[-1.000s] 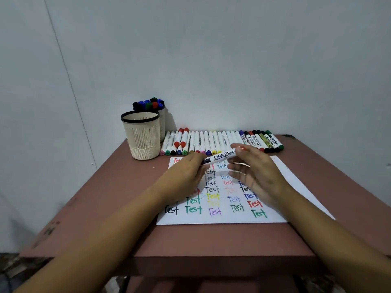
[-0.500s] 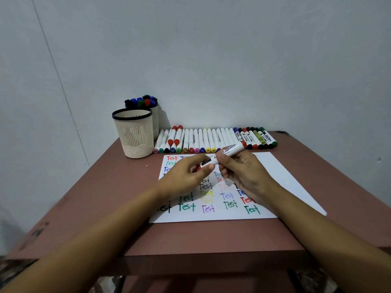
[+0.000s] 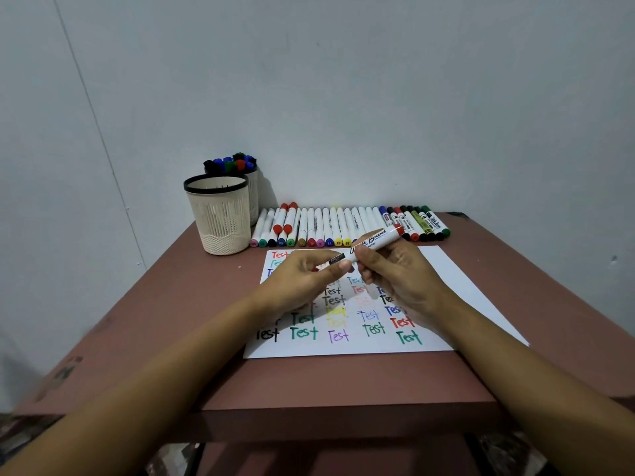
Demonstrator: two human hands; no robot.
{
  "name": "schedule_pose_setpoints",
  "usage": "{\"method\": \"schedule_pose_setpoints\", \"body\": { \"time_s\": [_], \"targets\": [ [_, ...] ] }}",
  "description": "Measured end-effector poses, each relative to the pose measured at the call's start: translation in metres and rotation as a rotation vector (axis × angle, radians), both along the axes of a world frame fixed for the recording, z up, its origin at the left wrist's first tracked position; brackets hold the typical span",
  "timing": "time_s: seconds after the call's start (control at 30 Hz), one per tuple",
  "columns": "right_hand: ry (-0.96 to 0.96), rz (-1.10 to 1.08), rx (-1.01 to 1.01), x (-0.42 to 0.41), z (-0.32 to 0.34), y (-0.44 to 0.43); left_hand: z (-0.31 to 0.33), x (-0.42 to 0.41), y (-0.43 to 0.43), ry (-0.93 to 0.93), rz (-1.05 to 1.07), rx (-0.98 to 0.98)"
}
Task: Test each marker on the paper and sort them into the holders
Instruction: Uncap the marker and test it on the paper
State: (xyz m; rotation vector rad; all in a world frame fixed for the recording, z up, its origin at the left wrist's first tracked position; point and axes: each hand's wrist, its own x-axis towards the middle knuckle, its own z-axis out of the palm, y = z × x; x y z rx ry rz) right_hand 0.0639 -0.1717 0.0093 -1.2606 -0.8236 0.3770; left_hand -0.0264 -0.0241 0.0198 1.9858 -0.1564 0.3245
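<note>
Row of markers (image 3: pixel 343 225) lines the far edge of the bench (image 3: pixel 309 383). Left hand (image 3: pixel 302 280) and right hand (image 3: pixel 402 276) hide part of the paper (image 3: pixel 446 290). Reddish bench, pale wall (image 3: pixel 378 97). Rear holder (image 3: pixel 253 195) packed with capped markers (image 3: pixel 230 163), front holder (image 3: pixel 220 218) just before it. I see the whiteboard marker (image 3: pixel 372 243) above the paper: right fingers wrap its barrel, left fingers pinch its lower end.

Reddish-brown table (image 3: pixel 165 324), pale grey wall (image 3: pixel 343 97)

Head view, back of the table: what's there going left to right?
Cream holder → two red-capped markers → olive-green marker → green-capped whiteboard marker at the right end. Left out: the rear holder and the held marker, which overlap others.
</note>
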Motion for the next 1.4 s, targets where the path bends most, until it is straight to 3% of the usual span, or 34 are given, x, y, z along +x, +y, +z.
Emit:
{"method": "schedule_pose_setpoints", "body": {
  "time_s": [0.2, 0.33, 0.5, 0.6, 0.9, 1.0, 1.17, 1.4],
  "targets": [
    [0.007, -0.070, 0.013, -0.003, 0.006, 0.000, 0.007, -0.001, -0.004, -0.009, 0.100, 0.019],
    [0.266, -0.208, 0.199, 0.004, 0.012, -0.005, 0.002, 0.007, 0.009, -0.001, 0.226, 0.003],
    [0.431, -0.218, 0.284, 0.011, 0.014, -0.017, -0.003, 0.018, 0.029, 0.025, 0.338, -0.227],
    [0.397, -0.290, 0.189, 0.015, 0.013, -0.020, -0.006, 0.021, 0.039, 0.047, 0.409, -0.278],
    [0.100, -0.805, -0.218, 0.019, 0.002, -0.024, -0.014, 0.024, 0.047, 0.038, 0.477, -0.154],
    [0.058, -0.841, -0.290, 0.016, 0.001, -0.025, -0.016, 0.025, 0.049, 0.040, 0.489, -0.088],
    [0.065, -0.843, -0.302, 0.017, -0.001, -0.027, -0.017, 0.026, 0.051, 0.074, 0.498, -0.187],
    [0.051, -0.807, -0.341, 0.015, -0.003, -0.026, -0.014, 0.024, 0.045, 0.065, 0.488, -0.169]
  ]
}}
